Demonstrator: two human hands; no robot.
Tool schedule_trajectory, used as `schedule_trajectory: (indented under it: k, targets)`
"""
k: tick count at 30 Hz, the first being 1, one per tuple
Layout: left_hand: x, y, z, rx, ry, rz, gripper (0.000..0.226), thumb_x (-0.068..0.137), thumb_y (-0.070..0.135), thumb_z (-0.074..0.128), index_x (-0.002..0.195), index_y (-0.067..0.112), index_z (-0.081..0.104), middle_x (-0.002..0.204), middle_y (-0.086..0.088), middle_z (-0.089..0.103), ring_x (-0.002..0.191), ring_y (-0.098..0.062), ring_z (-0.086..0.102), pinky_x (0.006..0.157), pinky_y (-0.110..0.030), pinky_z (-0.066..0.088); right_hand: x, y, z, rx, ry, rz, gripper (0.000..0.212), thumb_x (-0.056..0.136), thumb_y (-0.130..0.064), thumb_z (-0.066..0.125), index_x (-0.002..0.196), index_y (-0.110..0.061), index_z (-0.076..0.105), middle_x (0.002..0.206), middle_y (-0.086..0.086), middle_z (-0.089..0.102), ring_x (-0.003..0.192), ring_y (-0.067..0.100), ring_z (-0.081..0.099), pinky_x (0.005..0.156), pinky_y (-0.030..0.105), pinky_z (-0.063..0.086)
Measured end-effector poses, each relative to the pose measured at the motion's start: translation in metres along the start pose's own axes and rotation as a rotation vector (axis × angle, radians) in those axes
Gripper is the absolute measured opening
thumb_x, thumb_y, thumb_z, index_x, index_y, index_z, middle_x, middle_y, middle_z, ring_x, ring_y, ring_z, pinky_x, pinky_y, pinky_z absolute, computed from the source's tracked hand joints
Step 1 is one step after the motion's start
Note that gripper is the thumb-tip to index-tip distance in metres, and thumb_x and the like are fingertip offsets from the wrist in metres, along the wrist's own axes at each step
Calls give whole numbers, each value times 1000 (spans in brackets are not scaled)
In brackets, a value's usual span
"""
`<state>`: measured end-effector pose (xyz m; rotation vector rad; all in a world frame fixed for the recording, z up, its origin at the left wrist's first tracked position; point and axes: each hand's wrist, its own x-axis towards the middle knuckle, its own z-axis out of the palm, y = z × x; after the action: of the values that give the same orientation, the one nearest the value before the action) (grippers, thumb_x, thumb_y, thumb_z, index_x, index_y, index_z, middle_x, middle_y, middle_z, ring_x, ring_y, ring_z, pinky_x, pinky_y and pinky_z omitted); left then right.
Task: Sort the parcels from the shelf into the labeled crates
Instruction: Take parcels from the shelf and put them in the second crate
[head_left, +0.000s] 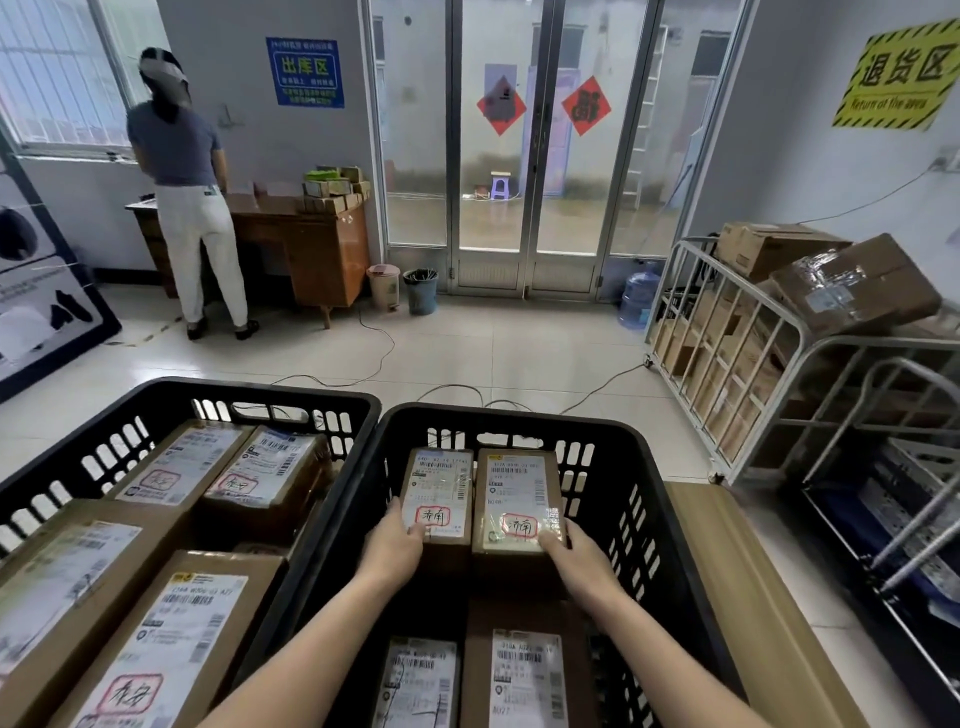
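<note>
The right black crate (511, 415) stands rim to rim with the left black crate (208, 387), which holds larger cartons. Both of the parcels in hand sit in the right crate, side by side and touching, in its far half close to the far wall. Two more labelled boxes (527, 675) lie at the near wall.

The left parcel (439, 478) and the right parcel (517, 488) both run lengthwise away from the person, with red-stamped labels facing up. Each hand takes the near end of its own parcel, so the boxes lie straight ahead of the fingers. The left hand (397, 543) grips the near left corner and the right hand (569, 553) the near right corner. On each, the thumb presses on the top label edge and the fingers curl down the outer side.

I cannot tell whether the parcels rest on the crate floor. The move ahead is probably a short push along that axis to seat them against the far wall, one hand per box.
</note>
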<state>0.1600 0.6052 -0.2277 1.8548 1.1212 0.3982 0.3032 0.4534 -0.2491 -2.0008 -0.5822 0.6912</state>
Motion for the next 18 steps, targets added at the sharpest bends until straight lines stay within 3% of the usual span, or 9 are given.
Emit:
schedule_trajectory:
  k: [5,7,10,13,18]
  targets:
    - [4,-1,-5,197,-32,69,53,94,20,51,141,6,32,139,-14,46,129,-27,45,106,-33,36,6,-7,-5,-291,29,-77,44,94,-34,49,134,-17,42,132,8,51,111,17,50,92,30,44]
    - [4,-1,-8,305,-63,125,68,90,28,57,147,12,22,148,-15,32,136,-27,32,112,-36,29,6,-11,-5,-469,65,-199,62,90,-40,54,142,-20,28,144,7,34,131,23,35,106,35,34]
    - [6,-1,-11,450,-137,214,78,88,36,60,148,13,17,157,-10,11,145,-24,11,118,-34,13,9,-17,-5,-756,24,-415,76,87,-48,54,146,-19,18,156,2,12,143,20,12,114,33,18]
    - [14,-2,-13,545,-200,251,77,87,41,59,147,10,21,157,-4,13,143,-20,17,117,-30,16,18,-18,-6,-906,-94,-416,77,88,-52,49,148,-17,15,158,3,6,145,18,3,117,33,10]
    - [30,5,-16,677,-221,281,66,82,46,62,135,12,41,147,-2,34,130,-18,40,105,-30,37,29,-21,-8,-1001,-123,-469,77,86,-55,50,145,-15,24,156,7,14,144,20,11,116,32,14]
